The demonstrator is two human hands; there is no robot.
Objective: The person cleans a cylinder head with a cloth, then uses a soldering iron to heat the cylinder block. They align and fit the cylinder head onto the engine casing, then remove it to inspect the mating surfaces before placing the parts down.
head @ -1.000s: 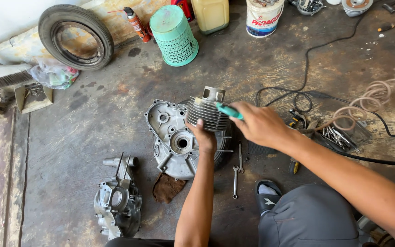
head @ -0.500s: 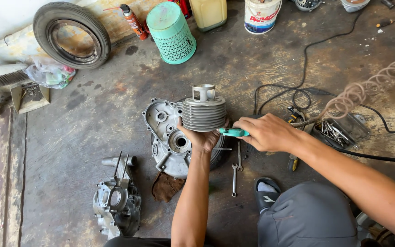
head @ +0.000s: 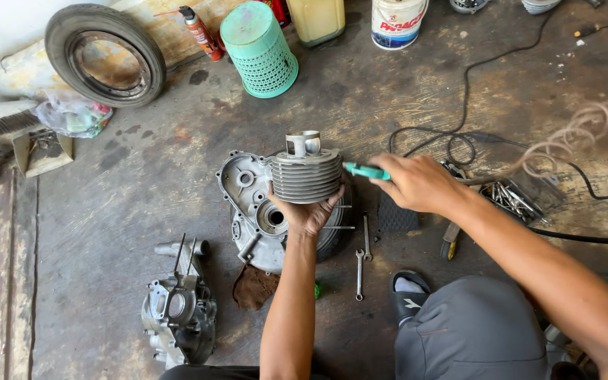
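Note:
My left hand (head: 309, 211) grips from below a grey finned engine cylinder (head: 305, 176) with a piston (head: 303, 143) sticking out of its top. It is held above a grey engine case half (head: 251, 204) that lies on the floor. My right hand (head: 418, 183) is closed on a tool with a teal handle (head: 364, 171), whose tip points at the right side of the cylinder. Whether the tip touches the fins I cannot tell.
Another engine case half (head: 177, 313) lies at lower left. Wrenches (head: 362, 257) lie beside my sandalled foot (head: 409, 292). Loose tools (head: 511, 197) and black cables (head: 459, 134) spread to the right. A tyre (head: 103, 53), teal basket (head: 258, 49), spray can (head: 198, 32) and white bucket (head: 397, 21) stand behind.
The cylinder stays in my left hand. My right hand with the teal tool has dropped from the cylinder's top to its right side.

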